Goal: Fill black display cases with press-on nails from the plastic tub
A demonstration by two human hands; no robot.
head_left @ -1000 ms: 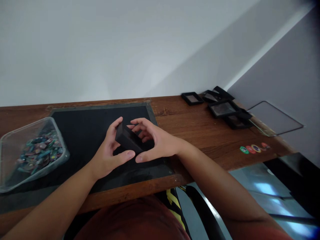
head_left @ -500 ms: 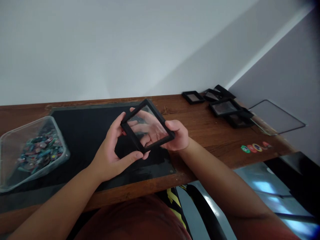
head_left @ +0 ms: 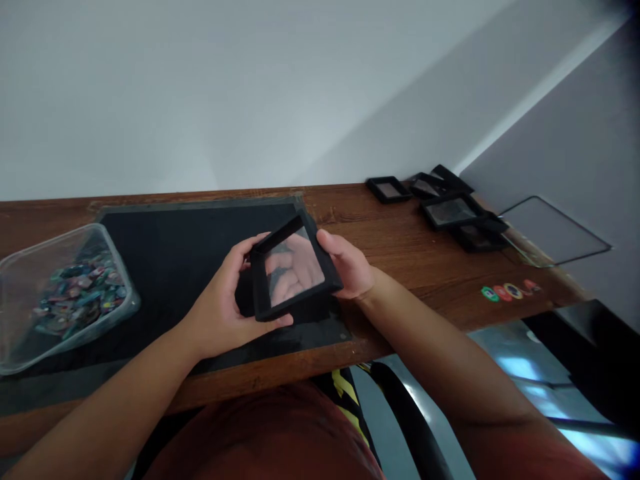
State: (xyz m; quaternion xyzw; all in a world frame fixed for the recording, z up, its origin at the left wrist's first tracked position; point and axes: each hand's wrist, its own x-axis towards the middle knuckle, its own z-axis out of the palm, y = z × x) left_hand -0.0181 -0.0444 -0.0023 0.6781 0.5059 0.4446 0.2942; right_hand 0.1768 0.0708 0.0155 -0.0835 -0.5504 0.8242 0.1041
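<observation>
I'm looking at a black frame (head_left: 300,300), clear in the middle, and over right more frames (head_left: 457,225), black too. Here's the table (head_left: 395,243), brown with streaky grain, and the mat (head_left: 195,253), black edged in grey. Teal, pink and grey pieces (head_left: 83,288) mottle the clear tub (head_left: 131,304); stickers (head_left: 513,291) flash me green, red and yellow; dark red shirt (head_left: 270,440), yellow-slashed black strip (head_left: 345,393), pale grey wall (head_left: 200,87).

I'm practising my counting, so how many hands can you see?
2. The left hand holds the black frame at its left side, the right hand at its right side. Some fingers are partly hidden; no other hands show.
</observation>
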